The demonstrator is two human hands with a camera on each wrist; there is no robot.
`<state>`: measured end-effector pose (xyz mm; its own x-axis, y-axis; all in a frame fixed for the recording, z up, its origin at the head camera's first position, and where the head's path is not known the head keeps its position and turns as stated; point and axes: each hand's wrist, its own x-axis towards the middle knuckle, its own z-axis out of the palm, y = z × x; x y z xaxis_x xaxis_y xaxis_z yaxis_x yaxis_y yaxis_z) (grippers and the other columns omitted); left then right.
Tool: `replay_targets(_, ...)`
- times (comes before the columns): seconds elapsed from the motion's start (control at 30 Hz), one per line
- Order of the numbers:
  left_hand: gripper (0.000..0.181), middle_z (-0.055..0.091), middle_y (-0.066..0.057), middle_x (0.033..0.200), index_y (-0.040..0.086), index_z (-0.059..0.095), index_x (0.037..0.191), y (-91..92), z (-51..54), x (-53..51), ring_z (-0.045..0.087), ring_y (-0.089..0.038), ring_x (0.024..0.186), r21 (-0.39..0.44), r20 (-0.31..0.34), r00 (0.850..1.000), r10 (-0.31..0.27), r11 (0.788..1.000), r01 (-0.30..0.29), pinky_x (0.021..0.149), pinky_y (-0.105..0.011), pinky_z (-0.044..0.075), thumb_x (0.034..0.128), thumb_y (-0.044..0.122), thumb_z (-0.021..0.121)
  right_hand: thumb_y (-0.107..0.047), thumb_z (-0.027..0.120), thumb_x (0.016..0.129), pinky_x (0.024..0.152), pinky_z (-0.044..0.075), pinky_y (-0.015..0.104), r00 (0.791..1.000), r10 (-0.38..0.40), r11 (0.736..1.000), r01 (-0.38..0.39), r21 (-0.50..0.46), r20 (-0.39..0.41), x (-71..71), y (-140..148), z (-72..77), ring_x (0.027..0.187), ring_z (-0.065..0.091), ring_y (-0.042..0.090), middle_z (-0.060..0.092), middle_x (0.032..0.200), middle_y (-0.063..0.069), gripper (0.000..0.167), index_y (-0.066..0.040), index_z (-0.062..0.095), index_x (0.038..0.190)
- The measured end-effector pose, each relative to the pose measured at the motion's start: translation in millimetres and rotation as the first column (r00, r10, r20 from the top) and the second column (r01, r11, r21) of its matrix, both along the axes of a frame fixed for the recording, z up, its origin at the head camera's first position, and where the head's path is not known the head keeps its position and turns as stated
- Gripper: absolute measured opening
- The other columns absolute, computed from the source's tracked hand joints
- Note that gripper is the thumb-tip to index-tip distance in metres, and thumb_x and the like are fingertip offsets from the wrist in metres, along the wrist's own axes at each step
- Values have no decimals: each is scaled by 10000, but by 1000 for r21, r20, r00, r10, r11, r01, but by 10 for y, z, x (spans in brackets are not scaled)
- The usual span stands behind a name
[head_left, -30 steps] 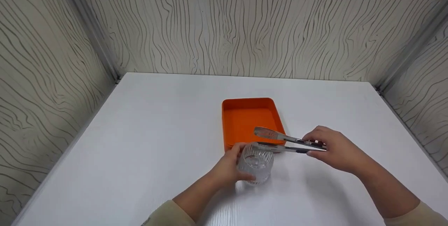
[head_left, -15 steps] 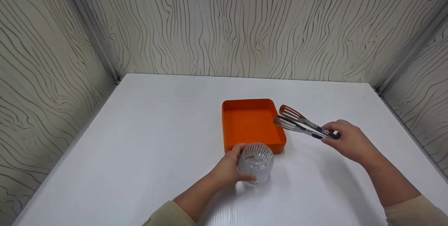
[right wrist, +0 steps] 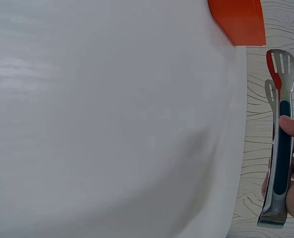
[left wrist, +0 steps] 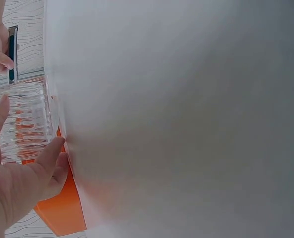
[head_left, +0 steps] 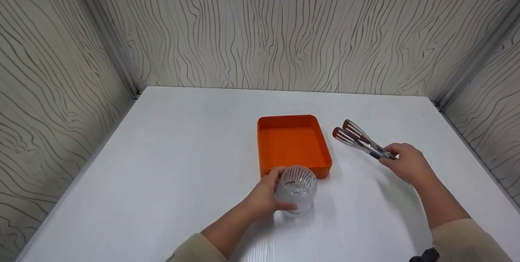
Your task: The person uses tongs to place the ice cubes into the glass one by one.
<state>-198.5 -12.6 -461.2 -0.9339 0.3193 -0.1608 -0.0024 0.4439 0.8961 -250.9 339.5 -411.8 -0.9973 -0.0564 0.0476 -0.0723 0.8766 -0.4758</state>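
Observation:
My left hand (head_left: 262,197) grips a ribbed clear glass (head_left: 298,187) by its left side, thumb in front and fingers behind. Something clear seems to be inside the glass, but I cannot tell what. In the left wrist view the glass (left wrist: 28,119) shows its ridged wall between thumb and fingers. Off to the right, my right hand (head_left: 408,164) holds metal serving tongs (head_left: 363,142) with slotted ends and dark grip pads. Their two ends stand apart with nothing between them. The right wrist view shows the tongs (right wrist: 281,148) raised, with the thumb on the dark pad.
An orange rectangular tray (head_left: 290,148) lies just behind the glass, and the left fingers are close to its front edge. The white table (head_left: 183,144) is bounded by wood-patterned panels (head_left: 260,30) at the back and sides.
My right hand has drawn the tongs away from above the glass, to the right and back past the tray. The left hand and the glass have stayed in place.

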Motion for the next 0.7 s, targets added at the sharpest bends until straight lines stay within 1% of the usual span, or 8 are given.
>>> replay_targets(0.2,755,486,89,1211,383,368,1219,6,-5,-5,478,-197,1150,2,1,1000,1,1000,-1,968,-493,394,640,242,831,-166,654,824,621,428,353,998,-43,999,43,-6,37,-44,-28,-139,802,499,289,554,946,229,310,59,585,1024)
replay_targets(0.4,751,490,102,1206,389,370,1212,14,-2,-4,475,-191,1154,13,11,1000,8,1000,-8,975,-492,387,637,247,832,-152,654,824,621,433,364,994,-69,998,70,-3,80,-54,-55,-234,777,499,283,555,906,216,309,75,571,1016)
replay_targets(0.53,750,493,103,1203,385,371,1216,13,5,-3,475,-195,1156,22,21,1000,13,1000,-14,974,-502,384,639,247,830,-160,652,827,639,436,382,993,-77,997,77,3,91,-59,-78,-282,784,492,288,534,895,208,322,80,566,1024)
replay_targets(0.7,755,497,78,1203,367,360,1231,4,10,-3,479,-214,1152,-2,-2,1000,8,1000,-8,970,-526,377,646,257,824,-165,642,840,654,450,381,990,-86,996,87,-5,112,-64,-127,-329,811,500,287,527,931,211,339,81,555,1058)
